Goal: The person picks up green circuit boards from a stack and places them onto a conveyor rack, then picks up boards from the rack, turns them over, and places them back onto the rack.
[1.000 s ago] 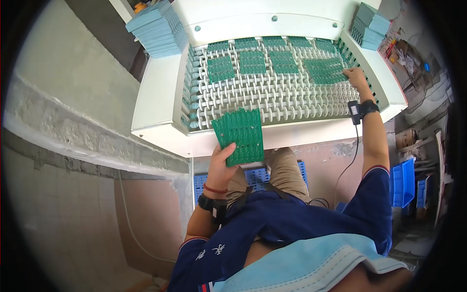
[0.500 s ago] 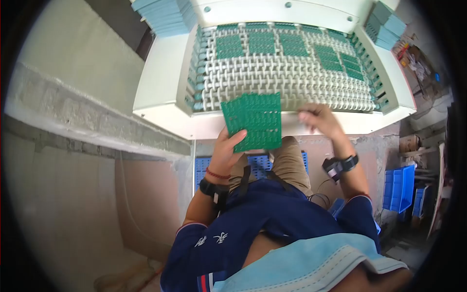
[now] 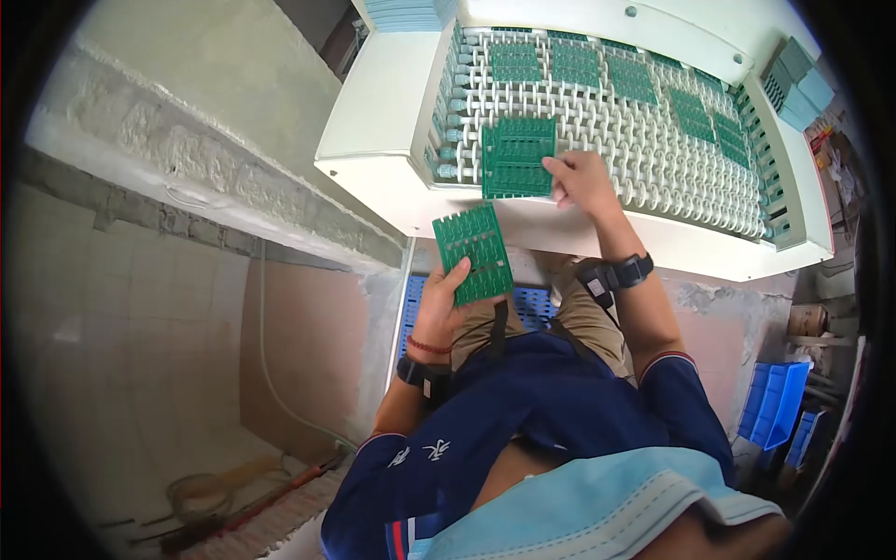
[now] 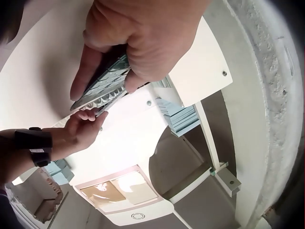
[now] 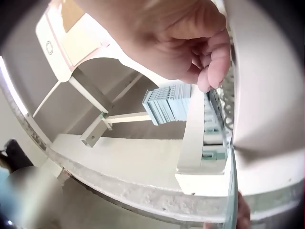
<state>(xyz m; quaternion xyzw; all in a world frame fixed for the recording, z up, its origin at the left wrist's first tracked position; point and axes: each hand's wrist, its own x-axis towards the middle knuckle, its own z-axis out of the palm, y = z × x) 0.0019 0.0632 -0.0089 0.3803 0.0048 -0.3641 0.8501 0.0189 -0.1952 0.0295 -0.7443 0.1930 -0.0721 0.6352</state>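
My left hand (image 3: 439, 303) grips a small stack of green circuit boards (image 3: 478, 247), thumb across the top face, in front of the machine's white front edge. In the left wrist view the stack (image 4: 102, 86) appears edge-on between thumb and fingers. At its right edge, my right hand (image 3: 586, 185) pinches a single circuit board (image 3: 515, 154) over the near left rollers of the white roller conveyor (image 3: 653, 177). The right wrist view shows the fingers of the right hand (image 5: 190, 47) curled together, with the board mostly hidden below them.
Several circuit boards (image 3: 632, 79) lie in a row farther back on the rollers. Light blue slotted stacks stand on the machine's left shoulder (image 3: 406, 14) and right shoulder (image 3: 798, 89). A concrete ledge (image 3: 196, 177) runs along the left. Blue bins (image 3: 773, 403) are low at the right.
My right hand let go of a board at the conveyor's far right, came back beside the stack, and now holds another board over the near left rollers. The left hand keeps its stack.
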